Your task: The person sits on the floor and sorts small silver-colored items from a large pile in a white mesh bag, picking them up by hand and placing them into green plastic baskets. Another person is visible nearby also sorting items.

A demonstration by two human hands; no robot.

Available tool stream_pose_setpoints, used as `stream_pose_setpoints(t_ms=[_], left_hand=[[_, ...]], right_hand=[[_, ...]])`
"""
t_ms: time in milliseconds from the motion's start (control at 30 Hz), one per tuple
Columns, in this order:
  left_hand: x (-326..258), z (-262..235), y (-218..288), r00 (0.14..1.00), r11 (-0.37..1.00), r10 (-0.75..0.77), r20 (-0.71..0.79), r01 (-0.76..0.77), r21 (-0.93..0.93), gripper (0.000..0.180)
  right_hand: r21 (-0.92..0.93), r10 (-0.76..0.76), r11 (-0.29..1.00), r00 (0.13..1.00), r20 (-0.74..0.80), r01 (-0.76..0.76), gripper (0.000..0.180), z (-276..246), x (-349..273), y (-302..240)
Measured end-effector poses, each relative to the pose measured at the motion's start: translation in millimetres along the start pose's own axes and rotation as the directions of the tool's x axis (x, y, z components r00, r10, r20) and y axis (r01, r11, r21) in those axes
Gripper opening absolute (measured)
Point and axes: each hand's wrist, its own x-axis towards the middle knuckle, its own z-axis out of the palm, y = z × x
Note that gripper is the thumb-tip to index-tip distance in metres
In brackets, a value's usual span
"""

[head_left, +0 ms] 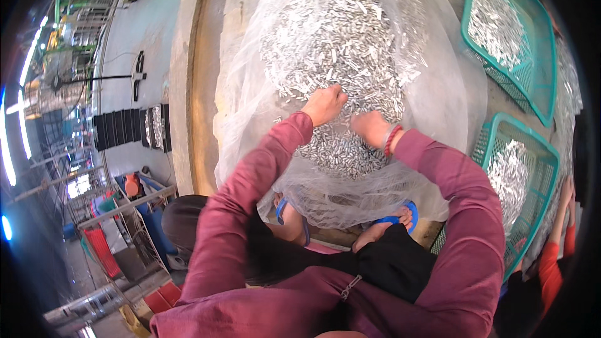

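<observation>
I observe both hands working in a large heap of small silvery metal pieces (pixel 341 44) that lies on a sheet of white mesh netting (pixel 438 94). The heap fills the upper centre of the view, from about eleven o'clock to one o'clock, and runs down to the centre.

My left hand (pixel 324 105) sits at the near edge of the heap, just left of centre, knuckles up, fingers curled down into the pieces. I cannot tell whether it has closed on any of them. My right hand (pixel 370 128) lies just beside it, slightly lower, fingers also buried among the pieces; its grip is likewise hidden from me. A red bracelet (pixel 392 139) circles the right wrist. The two hands are near each other but not touching. Both sleeves are maroon.

The netting drapes over the near edge toward my feet in blue sandals (pixel 400 216) at six o'clock.

At two o'clock a green plastic basket (pixel 543 50) holds more of the same silvery pieces. A second green basket (pixel 494 131) stands at four o'clock, also loaded. Beyond it, at the right rim, another person's orange sleeve (pixel 549 269) is visible.

At nine o'clock I note a grey floor with dark mats (pixel 119 128).
</observation>
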Motion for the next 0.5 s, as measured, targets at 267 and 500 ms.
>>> stream_pose_setpoints(t_ms=[267, 500], left_hand=[[-14.5, 17.0, -2.6, 0.987, -0.077, 0.127, 0.101, 0.112, -0.991, 0.014], [33.4, 20.1, -18.3, 0.996, 0.997, -0.04, -0.076, 0.034, -0.071, 0.016]], right_hand=[[0.811, 0.467, 0.529, 0.884, -0.031, -0.251, 0.032, -57.6, -57.1, 70.3], [0.301, 0.752, 0.644, 0.654, -0.081, -0.703, 0.027, -14.8, -42.1, 38.2]])
